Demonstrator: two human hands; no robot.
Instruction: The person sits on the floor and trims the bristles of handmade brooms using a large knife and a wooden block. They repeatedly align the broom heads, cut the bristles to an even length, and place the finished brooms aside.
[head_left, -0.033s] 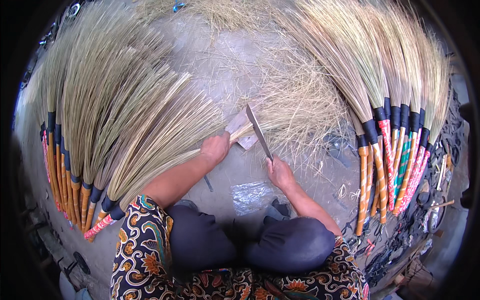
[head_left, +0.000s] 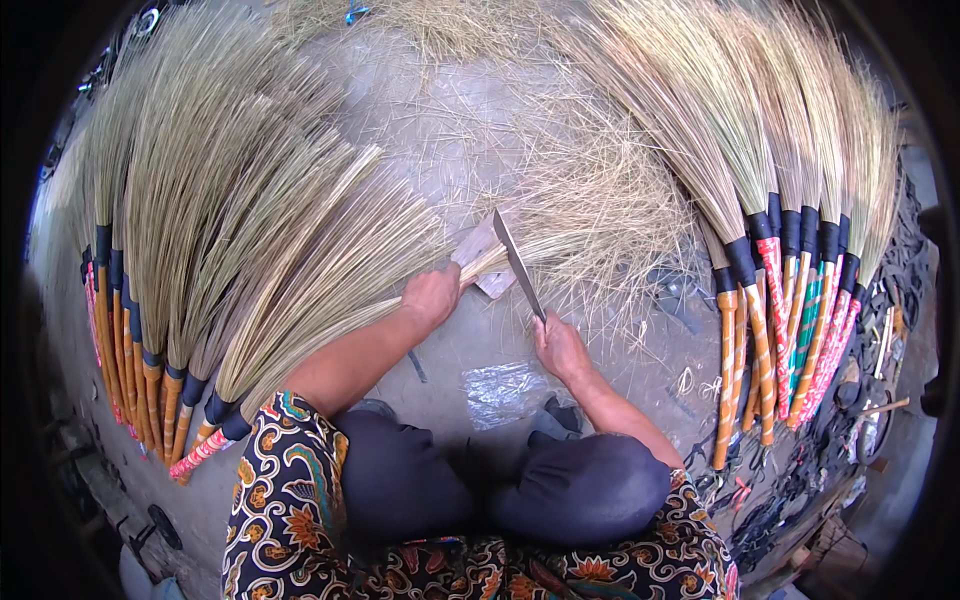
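My left hand [head_left: 432, 293] presses down on the bristles of a grass broom [head_left: 330, 300], whose tips lie across a small wooden block [head_left: 476, 252] on the concrete floor. The broom's wrapped handle end [head_left: 200, 455] points to the lower left. My right hand [head_left: 560, 346] grips the handle of a long knife [head_left: 516, 264]. Its blade is raised on a slant over the block, right beside the bristle tips. I sit cross-legged in dark trousers, just behind both hands.
A fan of finished brooms [head_left: 170, 240] with orange handles lies at my left. Another row of brooms [head_left: 790, 250] with striped coloured handles lies at my right. Loose straw trimmings [head_left: 600, 190] cover the floor ahead. A clear plastic scrap [head_left: 505, 392] lies by my knees.
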